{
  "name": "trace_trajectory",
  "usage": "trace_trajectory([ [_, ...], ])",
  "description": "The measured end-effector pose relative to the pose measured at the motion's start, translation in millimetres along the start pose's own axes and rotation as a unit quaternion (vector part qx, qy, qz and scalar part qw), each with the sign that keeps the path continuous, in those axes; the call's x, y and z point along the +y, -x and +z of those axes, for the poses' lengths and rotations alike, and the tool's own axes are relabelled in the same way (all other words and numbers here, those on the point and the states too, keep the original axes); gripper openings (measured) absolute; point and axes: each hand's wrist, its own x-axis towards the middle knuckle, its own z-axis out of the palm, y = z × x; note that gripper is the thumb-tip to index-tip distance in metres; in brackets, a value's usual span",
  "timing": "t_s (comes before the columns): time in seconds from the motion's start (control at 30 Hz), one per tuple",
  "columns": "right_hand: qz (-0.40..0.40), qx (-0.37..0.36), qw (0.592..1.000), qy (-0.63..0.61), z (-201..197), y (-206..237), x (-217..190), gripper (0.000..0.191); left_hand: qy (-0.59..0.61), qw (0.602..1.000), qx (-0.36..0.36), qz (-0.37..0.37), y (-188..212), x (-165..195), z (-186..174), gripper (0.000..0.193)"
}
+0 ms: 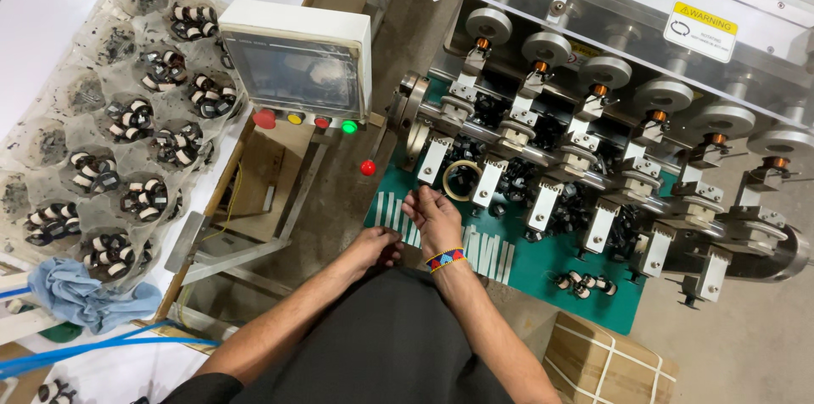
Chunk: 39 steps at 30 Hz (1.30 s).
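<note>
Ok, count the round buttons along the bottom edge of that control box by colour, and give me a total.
Red buttons: 2
Yellow button: 1
Green button, lit: 1
Total: 4
Not counted: the red knob below the control box.

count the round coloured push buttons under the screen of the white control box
4 round push buttons in a row below the screen of the white control box: red button at left, yellow button, small red button, lit green button at right.
</note>
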Motion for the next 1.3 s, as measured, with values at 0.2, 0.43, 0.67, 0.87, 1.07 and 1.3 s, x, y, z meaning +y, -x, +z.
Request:
trace_trajectory([
  [0.2,0.002,0.009,1.0,-0.008,10,3,-3,0.026,0.0,1.0,0.002,0.017,10,7,-2,0.025],
  [0.43,0.063,-0.061,0.991,0.096,-23,15,-7,0.027,-0.013,1.0,-0.006,0.003,7,3,4,0.025],
  [0.67,-0.145,0.023,0.783,0.604,-161,58,-14,0.044,-0.395,0.897,0.093,0.174,-6,-11,-1,0.024],
  [0.87,-0.25,0.221,0.611,0.718,-274,103,-97,0.053,-0.545,0.83,0.118,-0.012,20,-43,-27,0.037],
  [1.07,-0.27,0.242,0.531,0.766,-318,107,-160,0.072,-0.563,0.806,0.132,-0.124,31,-62,-3,0.047],
  [1.3,-0.276,0.14,0.551,0.775,-397,86,-190,0.044,-0.429,0.884,0.179,-0.046,11,-71,94,0.036],
])
